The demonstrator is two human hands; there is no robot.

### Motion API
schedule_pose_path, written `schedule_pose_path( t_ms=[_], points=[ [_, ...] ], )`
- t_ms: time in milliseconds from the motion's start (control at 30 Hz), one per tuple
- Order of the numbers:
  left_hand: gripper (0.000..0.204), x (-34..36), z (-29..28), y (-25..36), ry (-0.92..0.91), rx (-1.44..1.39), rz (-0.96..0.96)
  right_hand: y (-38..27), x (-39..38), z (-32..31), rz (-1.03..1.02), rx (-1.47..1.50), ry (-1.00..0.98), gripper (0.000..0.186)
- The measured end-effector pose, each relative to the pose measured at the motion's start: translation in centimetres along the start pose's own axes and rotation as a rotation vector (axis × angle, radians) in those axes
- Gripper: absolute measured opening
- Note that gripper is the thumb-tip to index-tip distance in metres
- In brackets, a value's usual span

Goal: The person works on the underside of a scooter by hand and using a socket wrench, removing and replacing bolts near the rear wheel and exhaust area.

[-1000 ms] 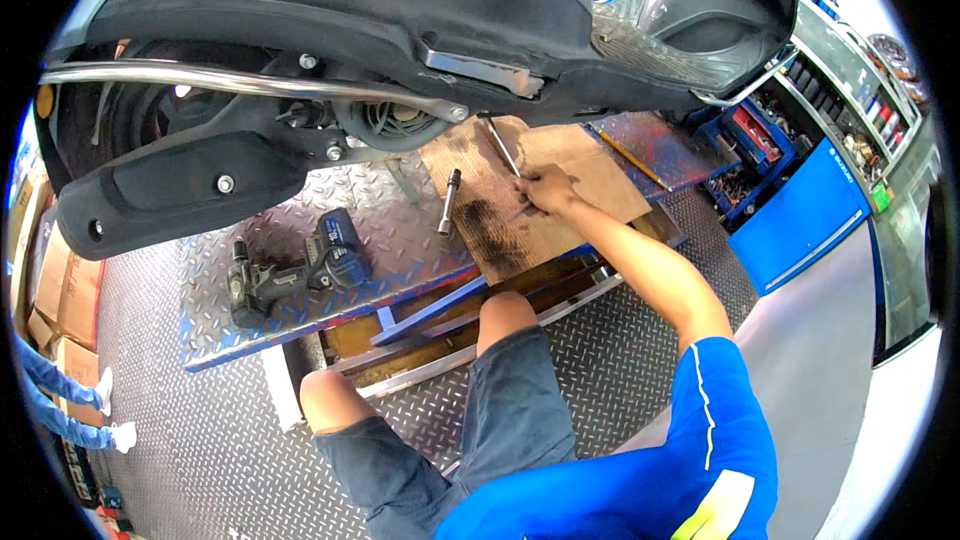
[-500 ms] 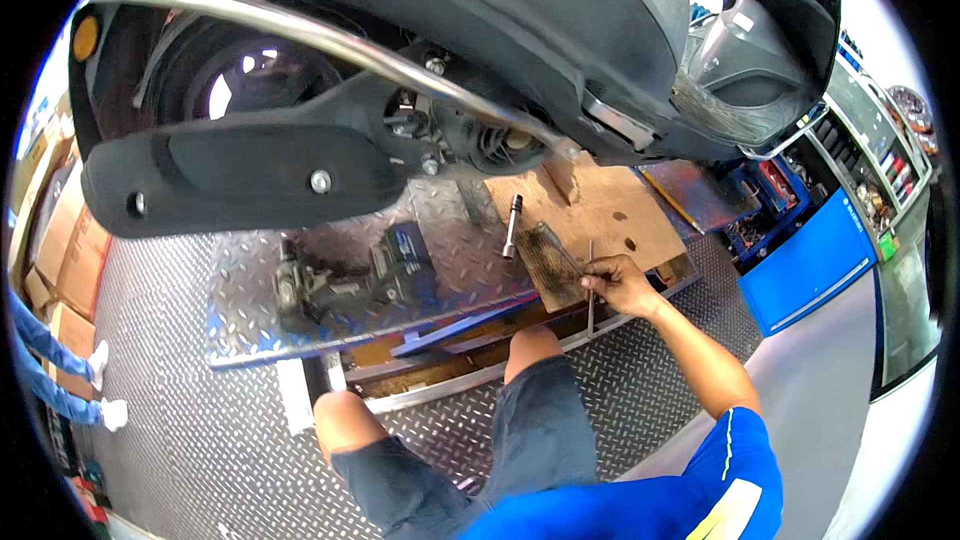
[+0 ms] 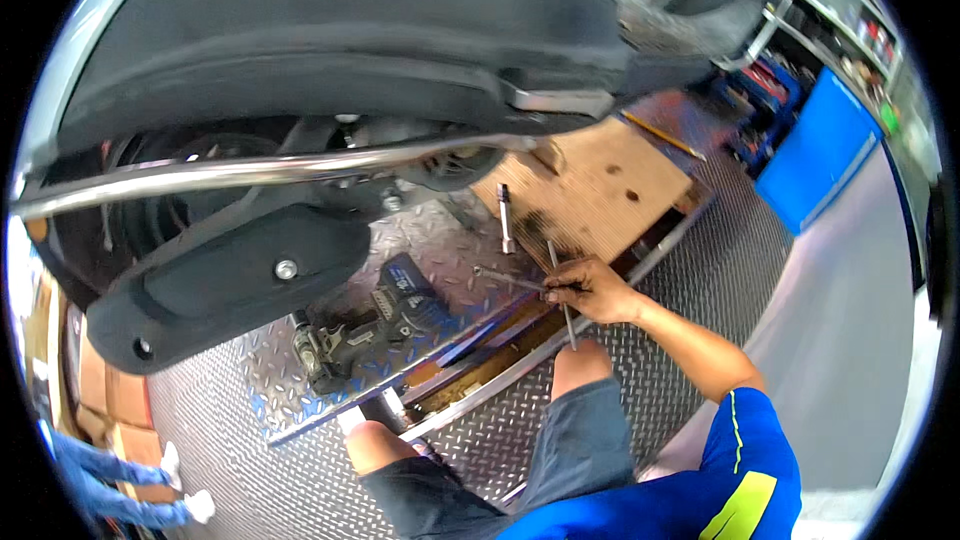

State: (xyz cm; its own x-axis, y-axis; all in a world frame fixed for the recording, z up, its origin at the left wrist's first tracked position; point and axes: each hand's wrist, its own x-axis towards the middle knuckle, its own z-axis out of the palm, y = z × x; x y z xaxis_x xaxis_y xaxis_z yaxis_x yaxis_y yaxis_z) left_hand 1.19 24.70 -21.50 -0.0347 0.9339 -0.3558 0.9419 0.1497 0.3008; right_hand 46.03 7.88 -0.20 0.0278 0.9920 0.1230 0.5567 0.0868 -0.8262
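Observation:
My right hand (image 3: 592, 290) is closed around a T-handle wrench (image 3: 515, 281), its fingertips darkened with grime. The crossbar runs through the grip, and the thin shaft points left over the metal platform. Above the hand a socket on an extension bar (image 3: 504, 218) lies beside a brown cardboard sheet (image 3: 610, 165) with dark stains. To the left, a black cordless impact wrench (image 3: 365, 325) lies on the tread-plate platform (image 3: 285, 395). A scooter (image 3: 340, 50) with a black cover and a chrome rail stands over these things. My left hand is not in view.
At the right stand an open blue tool cabinet (image 3: 820, 155) and a shelf unit. A yellow pencil-like stick (image 3: 665, 136) lies along the cardboard's far edge. Another person's legs (image 3: 120, 485) and cardboard boxes (image 3: 125, 395) are at the lower left.
The view has turned and shifted. My right hand has moved slightly left with the T-handle wrench, whose shaft has swung from pointing up-left to pointing nearly straight left.

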Motion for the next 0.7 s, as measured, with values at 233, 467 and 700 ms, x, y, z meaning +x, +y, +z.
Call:
schedule_pose_path(
  t_ms=[233,467,700],
  points=[
    [0.041,0.3,-0.4,0.9,-0.024,-0.010,0.066,-1.6,-3.3,2.0,0.137,0.153,0.266,0.022],
    [0.041,1.7,0.0,1.7,-0.087,-0.004,0.097,-3.4,-2.0,1.5,-0.014,-0.044,0.290,0.020],
    [0.041,0.6,-0.1,-1.7,-0.123,0.072,0.110,-4.0,-4.8,4.0,-0.002,-0.082,0.458,0.025]
  ],
)
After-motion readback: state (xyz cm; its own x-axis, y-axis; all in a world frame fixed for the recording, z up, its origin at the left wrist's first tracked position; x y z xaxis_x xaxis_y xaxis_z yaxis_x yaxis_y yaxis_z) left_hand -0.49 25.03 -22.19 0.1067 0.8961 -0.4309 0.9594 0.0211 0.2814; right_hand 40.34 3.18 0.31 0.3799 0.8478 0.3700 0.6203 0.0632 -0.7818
